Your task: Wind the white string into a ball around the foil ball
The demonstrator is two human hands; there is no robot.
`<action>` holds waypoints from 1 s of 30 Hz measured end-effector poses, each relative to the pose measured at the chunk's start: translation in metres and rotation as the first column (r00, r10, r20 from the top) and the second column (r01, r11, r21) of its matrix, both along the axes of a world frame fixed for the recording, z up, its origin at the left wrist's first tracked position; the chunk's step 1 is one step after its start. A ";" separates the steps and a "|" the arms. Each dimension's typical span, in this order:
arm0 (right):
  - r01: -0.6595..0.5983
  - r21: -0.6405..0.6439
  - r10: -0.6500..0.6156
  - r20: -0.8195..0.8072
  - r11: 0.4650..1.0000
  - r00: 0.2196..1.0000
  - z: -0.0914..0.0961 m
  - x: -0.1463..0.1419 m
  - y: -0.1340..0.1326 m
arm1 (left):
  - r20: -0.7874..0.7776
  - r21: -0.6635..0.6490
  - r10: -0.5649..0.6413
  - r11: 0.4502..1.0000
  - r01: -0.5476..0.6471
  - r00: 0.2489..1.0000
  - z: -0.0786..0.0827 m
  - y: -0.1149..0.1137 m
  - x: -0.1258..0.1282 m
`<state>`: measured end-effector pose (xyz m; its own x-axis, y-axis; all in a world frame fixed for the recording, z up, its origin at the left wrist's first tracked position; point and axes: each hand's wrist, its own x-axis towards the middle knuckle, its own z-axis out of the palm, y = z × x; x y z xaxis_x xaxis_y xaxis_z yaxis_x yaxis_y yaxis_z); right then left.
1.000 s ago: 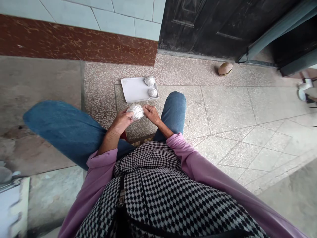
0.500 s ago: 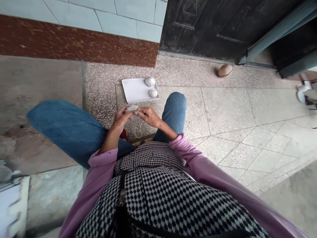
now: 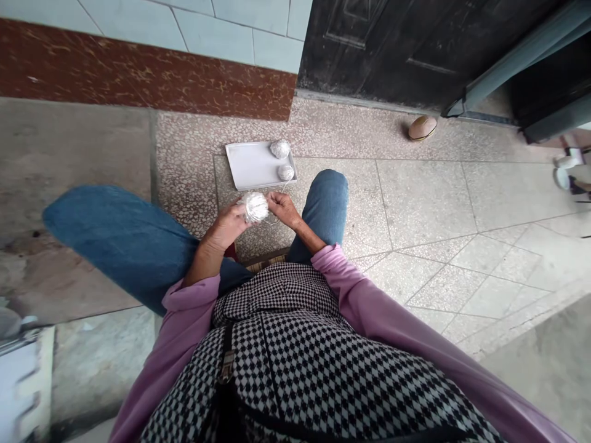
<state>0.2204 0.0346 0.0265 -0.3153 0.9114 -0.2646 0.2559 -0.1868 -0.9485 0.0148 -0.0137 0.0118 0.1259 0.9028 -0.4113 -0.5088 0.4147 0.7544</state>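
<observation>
Ball of yarn: the white ball (image 3: 255, 207) is left of the frame's centre, held above the floor (image 3: 341, 132) and below the tray; roughly round, with no clear long axis.
Which way from the hands: it lies between them, at the fingertip end of the left hand (image 3: 227, 225) and just left of the right hand (image 3: 283, 209).
Nearer hand: the left, which touches it; whether the right fingertips touch its right side, I cannot tell.
Left hand's state: partly closed, fingers curled round the ball's left side.
Right hand's state: nearly closed in a pinch, seemingly on the thin strand (image 3: 273, 222); the fingertips are too small to be sure.
Strand: loops below the right fingertips; a length also shows between that hand and the tray.
Tray: the white tray (image 3: 247, 167) is on the floor, above the hands in the frame; an upper ball (image 3: 279, 149) and a lower ball (image 3: 285, 172) sit at its right end.
Knees: one left of the hands, one right.
</observation>
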 end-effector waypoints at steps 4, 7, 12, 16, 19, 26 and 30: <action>-0.036 -0.005 0.036 0.024 0.999 0.999 -0.002 -0.003 -0.015 | 0.009 -0.046 0.115 0.992 -0.114 0.993 0.004 0.002 0.000; -0.059 -0.022 0.060 0.035 0.998 0.998 0.005 -0.005 -0.024 | 0.005 -0.017 0.131 0.991 -0.131 0.991 0.007 0.003 0.002; -0.109 -0.033 0.112 0.094 0.993 0.989 0.028 -0.008 -0.034 | -0.039 0.035 0.186 0.982 -0.185 0.982 0.002 0.007 0.001; -0.173 -0.032 0.176 0.131 0.984 0.976 0.039 -0.012 -0.042 | -0.137 0.021 0.267 0.964 -0.266 0.954 -0.005 0.008 -0.002; -0.218 -0.004 0.216 0.138 0.976 0.966 0.044 -0.014 -0.044 | -0.247 0.046 0.257 0.966 -0.254 0.934 -0.007 0.006 -0.004; -0.166 0.078 0.153 0.149 0.983 0.977 0.058 0.000 -0.017 | -0.386 0.032 0.043 0.999 -0.033 0.922 -0.004 0.002 -0.006; -0.101 0.117 0.089 0.102 0.988 0.991 0.050 0.005 0.003 | -0.289 -0.015 -0.083 0.996 0.083 0.954 -0.002 -0.001 -0.003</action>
<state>0.2255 0.0377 0.0769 -0.3803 0.9058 -0.1866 0.3582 -0.0418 -0.9327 0.0116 -0.0151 0.0098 0.0759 0.8931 -0.4435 -0.2332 0.4483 0.8629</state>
